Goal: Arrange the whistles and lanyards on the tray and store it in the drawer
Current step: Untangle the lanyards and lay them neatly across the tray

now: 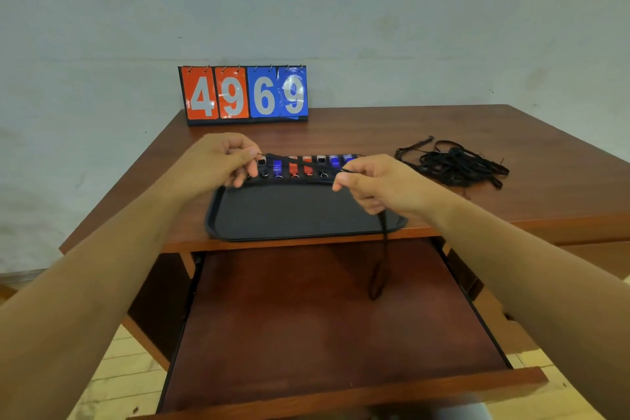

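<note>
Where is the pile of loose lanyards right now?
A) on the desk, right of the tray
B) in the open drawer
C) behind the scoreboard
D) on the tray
A: the tangled black lanyard pile lies on the desk, off to the right of the tray and apart from it.

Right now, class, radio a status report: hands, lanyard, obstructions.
Left hand, right hand pinch one lanyard. Whistles lined on tray. Drawer open below. Spare lanyards beside tray.
</note>
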Motion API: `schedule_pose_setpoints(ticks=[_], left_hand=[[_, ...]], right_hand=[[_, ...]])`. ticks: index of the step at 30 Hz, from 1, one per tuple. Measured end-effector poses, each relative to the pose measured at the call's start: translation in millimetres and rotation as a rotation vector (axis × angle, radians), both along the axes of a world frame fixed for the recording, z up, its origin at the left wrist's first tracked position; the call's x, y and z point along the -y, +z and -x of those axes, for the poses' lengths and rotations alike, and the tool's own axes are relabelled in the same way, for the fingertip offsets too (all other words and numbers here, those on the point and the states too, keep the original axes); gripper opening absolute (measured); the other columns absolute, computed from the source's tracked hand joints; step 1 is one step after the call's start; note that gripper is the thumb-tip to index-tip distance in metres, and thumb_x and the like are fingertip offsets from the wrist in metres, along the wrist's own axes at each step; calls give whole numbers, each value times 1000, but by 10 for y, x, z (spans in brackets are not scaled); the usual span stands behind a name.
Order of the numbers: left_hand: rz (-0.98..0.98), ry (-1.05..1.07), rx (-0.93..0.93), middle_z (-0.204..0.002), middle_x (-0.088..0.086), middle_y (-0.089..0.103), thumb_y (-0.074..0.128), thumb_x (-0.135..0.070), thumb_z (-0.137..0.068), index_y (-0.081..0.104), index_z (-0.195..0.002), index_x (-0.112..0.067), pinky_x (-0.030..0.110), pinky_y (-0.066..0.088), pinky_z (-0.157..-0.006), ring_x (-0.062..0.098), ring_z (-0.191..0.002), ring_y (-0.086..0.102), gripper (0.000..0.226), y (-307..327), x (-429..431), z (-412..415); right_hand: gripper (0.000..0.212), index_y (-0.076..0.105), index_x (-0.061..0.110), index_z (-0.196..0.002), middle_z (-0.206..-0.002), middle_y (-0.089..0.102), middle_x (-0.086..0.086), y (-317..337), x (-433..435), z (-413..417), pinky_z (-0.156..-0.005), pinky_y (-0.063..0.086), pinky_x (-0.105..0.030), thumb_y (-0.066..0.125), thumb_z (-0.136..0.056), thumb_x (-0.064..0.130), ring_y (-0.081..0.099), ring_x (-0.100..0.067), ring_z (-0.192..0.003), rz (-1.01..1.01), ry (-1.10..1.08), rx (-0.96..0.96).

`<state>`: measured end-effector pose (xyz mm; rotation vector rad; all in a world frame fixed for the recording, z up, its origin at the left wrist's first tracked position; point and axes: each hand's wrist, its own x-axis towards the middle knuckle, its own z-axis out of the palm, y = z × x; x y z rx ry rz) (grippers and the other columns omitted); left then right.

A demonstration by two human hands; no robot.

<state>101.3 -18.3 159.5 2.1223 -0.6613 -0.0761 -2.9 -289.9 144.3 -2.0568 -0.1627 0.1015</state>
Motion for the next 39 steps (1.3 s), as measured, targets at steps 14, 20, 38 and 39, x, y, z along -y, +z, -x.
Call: schedule_pose_setpoints(ticks=[14,20,38,39], left_hand=[[-284,169,73,-101,-8,69,62,-24,-95,75,-100,-19,22,40,-80,-5,-87,57,15,-587,-527,-380],[-385,176,127,-93,-10,68,65,-21,-93,71,-87,-27,22,40,-80,3,-87,60,10,-641,-456,-530],[-394,373,105,-96,-2,65,65,-18,-93,67,-86,-21,30,42,-86,14,-92,57,8,-719,-423,-807],[-387,375,98,-97,-2,66,65,-19,-93,67,-85,-22,30,42,-86,14,-92,57,9,-723,-423,-814]], right_hand=[[21,74,22,-103,-90,67,15,-240,739,-40,-77,43,-24,56,-101,33,59,1,-85,419,-357,129],[16,71,20,-93,-72,67,2,-436,812,-131,-61,45,-22,58,-101,26,57,-8,-57,387,-447,125],[20,76,12,-111,-109,73,-4,-645,826,-432,-89,47,-30,60,-99,13,61,-13,-99,508,-564,162],[20,76,12,-112,-111,73,-5,-648,818,-436,-92,47,-31,60,-98,12,60,-13,-99,507,-572,164]])
